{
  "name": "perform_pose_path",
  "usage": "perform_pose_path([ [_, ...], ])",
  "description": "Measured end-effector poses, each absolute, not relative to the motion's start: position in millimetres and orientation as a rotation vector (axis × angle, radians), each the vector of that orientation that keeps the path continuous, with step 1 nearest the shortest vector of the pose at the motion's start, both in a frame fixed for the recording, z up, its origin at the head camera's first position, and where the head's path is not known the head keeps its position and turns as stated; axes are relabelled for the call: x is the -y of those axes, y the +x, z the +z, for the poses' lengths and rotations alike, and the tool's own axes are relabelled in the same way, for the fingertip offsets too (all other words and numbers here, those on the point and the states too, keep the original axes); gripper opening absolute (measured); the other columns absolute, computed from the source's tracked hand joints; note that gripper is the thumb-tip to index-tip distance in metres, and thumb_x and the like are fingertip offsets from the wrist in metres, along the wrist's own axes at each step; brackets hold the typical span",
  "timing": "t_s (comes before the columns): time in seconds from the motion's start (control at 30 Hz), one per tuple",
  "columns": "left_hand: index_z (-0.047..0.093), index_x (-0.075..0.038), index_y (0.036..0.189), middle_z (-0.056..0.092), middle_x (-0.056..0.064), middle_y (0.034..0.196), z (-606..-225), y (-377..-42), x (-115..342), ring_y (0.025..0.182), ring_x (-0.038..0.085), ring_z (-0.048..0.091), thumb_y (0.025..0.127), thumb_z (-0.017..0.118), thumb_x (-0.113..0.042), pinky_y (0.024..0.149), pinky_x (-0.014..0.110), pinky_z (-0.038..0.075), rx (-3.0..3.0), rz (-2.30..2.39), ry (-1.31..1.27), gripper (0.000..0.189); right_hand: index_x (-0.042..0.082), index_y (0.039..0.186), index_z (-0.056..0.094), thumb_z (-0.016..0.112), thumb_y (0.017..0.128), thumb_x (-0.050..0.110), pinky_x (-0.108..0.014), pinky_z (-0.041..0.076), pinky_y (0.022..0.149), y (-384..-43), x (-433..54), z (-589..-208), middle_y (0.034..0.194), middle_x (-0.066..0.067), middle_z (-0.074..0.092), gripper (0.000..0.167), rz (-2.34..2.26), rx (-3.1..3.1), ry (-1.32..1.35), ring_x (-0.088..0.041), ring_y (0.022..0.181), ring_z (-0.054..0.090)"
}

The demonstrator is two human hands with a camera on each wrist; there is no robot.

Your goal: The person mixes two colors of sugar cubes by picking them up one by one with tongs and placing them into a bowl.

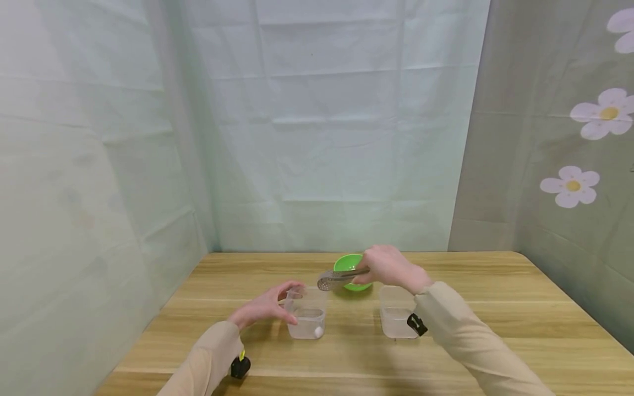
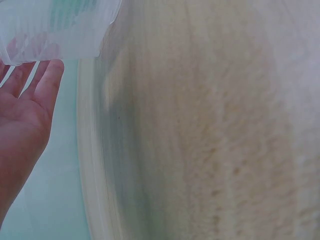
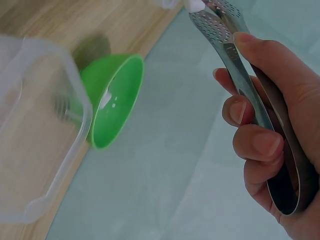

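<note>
My left hand [image 1: 269, 304] holds the left clear plastic container [image 1: 307, 329] at its left side, thumb in front and fingers behind. A small white piece [image 1: 318, 332] lies at the bottom of that container. In the right wrist view my right hand [image 3: 272, 120] grips metal tongs [image 3: 250, 95] with perforated tips, fingers and thumb curled round both arms. A white piece [image 3: 194, 5] shows at the tong tips, partly cut off by the frame edge. From the head view, the tongs point left, with their tips above the left container's back right corner.
Behind the tongs stands a green bowl [image 1: 349, 262] with small white bits [image 3: 105, 98] inside. A second clear container [image 1: 396, 330] sits to the right, beneath my right forearm. The wooden table [image 1: 346, 374] meets pale curtains [image 1: 322, 137] at its back and sides.
</note>
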State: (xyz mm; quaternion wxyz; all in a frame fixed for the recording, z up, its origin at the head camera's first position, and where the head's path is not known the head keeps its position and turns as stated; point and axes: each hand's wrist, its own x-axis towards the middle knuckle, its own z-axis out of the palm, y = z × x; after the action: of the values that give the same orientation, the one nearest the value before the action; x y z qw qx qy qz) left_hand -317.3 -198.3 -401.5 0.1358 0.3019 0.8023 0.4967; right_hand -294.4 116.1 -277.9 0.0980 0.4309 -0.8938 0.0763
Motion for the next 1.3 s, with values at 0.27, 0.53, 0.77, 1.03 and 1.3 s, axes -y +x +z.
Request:
perform_pose_path([
  [0.27,0.031,-0.003,0.137,0.040,0.008,0.131,-400,-316,199,0.121,0.028,0.034,0.067,0.079,-0.018,0.096,0.046,0.029,-2.308,1.455,0.875,0.086,0.018,0.054,0.057,0.070,0.079,0.026,-0.018,0.014,0.040,-306,-135,-276,0.044,0.014,0.030,0.028,0.226,2.669,1.187,-0.001,0.042,0.019],
  [0.53,0.032,-0.002,0.136,0.041,0.008,0.130,-400,-315,199,0.120,0.028,0.035,0.066,0.079,-0.018,0.096,0.045,0.030,-2.326,1.443,0.887,0.086,0.019,0.050,0.055,0.071,0.077,0.027,-0.017,0.016,0.039,-317,-142,-273,0.044,0.013,0.026,0.033,0.123,2.714,1.049,-0.002,0.043,0.020],
  [0.77,0.032,-0.004,0.136,0.040,0.008,0.131,-399,-314,198,0.121,0.029,0.033,0.067,0.079,-0.018,0.096,0.047,0.029,-2.324,1.441,0.864,0.085,0.019,0.046,0.032,0.072,0.076,0.028,-0.016,0.014,0.039,-322,-141,-275,0.044,0.012,0.016,0.051,0.101,2.730,1.005,-0.002,0.042,0.015],
  [1.03,0.032,-0.005,0.137,0.039,0.007,0.131,-398,-314,197,0.121,0.029,0.032,0.068,0.079,-0.019,0.096,0.047,0.027,-2.322,1.431,0.860,0.085,0.019,0.045,0.033,0.073,0.076,0.027,-0.017,0.014,0.039,-326,-140,-279,0.043,0.012,0.015,0.051,0.095,2.741,0.978,-0.003,0.042,0.014],
  [1.3,0.033,-0.004,0.135,0.040,0.007,0.130,-399,-316,198,0.121,0.029,0.033,0.068,0.079,-0.018,0.096,0.047,0.028,-2.323,1.432,0.878,0.083,0.018,0.046,0.032,0.073,0.076,0.029,-0.016,0.014,0.038,-325,-138,-279,0.043,0.012,0.017,0.052,0.089,2.761,0.946,-0.003,0.041,0.015],
])
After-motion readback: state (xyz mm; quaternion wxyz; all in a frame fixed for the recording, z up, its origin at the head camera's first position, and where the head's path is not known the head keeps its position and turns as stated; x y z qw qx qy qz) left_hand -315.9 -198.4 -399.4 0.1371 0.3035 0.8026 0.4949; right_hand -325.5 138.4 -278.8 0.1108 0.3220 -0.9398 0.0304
